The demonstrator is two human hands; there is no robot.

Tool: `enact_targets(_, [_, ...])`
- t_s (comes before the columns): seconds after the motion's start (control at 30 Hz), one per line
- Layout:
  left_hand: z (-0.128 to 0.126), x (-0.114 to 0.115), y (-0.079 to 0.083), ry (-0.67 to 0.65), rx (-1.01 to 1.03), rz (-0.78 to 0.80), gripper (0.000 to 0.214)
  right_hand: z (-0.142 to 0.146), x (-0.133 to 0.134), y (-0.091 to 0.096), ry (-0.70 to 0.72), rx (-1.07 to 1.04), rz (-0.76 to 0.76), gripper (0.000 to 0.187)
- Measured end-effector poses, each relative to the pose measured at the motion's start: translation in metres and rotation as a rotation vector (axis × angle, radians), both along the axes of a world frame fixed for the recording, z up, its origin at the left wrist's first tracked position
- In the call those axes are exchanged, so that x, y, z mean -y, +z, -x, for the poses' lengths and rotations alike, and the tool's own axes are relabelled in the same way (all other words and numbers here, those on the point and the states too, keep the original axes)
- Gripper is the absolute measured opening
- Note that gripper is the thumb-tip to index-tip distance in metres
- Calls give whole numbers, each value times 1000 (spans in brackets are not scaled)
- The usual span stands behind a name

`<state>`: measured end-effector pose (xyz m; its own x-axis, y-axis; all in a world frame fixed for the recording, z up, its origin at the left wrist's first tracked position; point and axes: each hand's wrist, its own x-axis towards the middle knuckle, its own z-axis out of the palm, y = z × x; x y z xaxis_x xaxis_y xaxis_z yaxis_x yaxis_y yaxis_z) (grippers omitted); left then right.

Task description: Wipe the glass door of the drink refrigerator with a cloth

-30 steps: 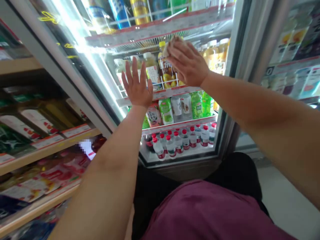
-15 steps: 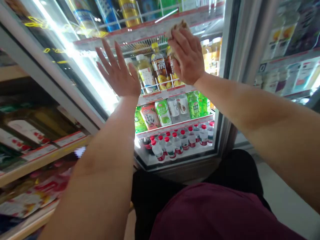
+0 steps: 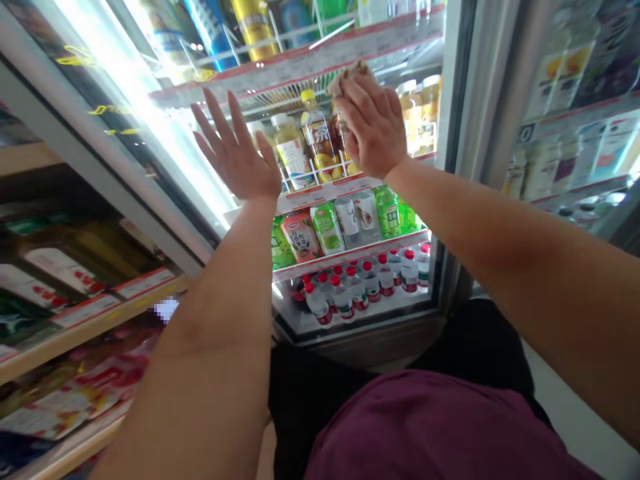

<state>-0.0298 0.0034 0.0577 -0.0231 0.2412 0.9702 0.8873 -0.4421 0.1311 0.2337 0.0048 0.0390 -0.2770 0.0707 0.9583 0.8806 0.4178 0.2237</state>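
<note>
The cloth [image 3: 345, 72] under my right hand [image 3: 373, 127], upper middle of the frame, is pale beige. Below it the shelf strips [image 3: 320, 193] are white with red edges. The juice bottles [image 3: 327, 227] at mid-frame are bright green with white labels, and the carton [image 3: 301, 237] left of them is pink-red. Lower down, the water bottles [image 3: 370, 283] are clear with red caps and red-and-white bands. At the top, one can [image 3: 210, 27] is blue and the tin [image 3: 255, 20] beside it is yellow. At the bottom, my shirt [image 3: 425, 433] is maroon and my trousers [image 3: 310, 393] are black.
</note>
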Motion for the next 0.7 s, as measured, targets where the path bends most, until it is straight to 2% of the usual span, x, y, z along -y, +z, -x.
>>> enact_targets(0.17, [-1,0,0,-37,20,14,86,1,-1,2,22,-25,74,69])
enact_targets(0.23, [-2,1,0,-66,27,16,88,0,-5,3,36,24,90,71])
enact_targets(0.37, [-3,3,0,-28,4,9,90,-4,-9,2,87,381,115,73])
enact_targets(0.43, [-2,3,0,-4,-1,-4,90,-5,-10,0,144,461,119,72])
enact_targets(0.53, [-2,3,0,-59,9,0,95,-3,-12,-4,186,310,73,72])
enact_targets(0.63, [-2,5,0,-83,6,17,96,-2,-10,-6,147,28,4,72])
enact_targets(0.7, [-2,5,0,-64,8,6,94,-3,-8,-7,130,-33,12,70])
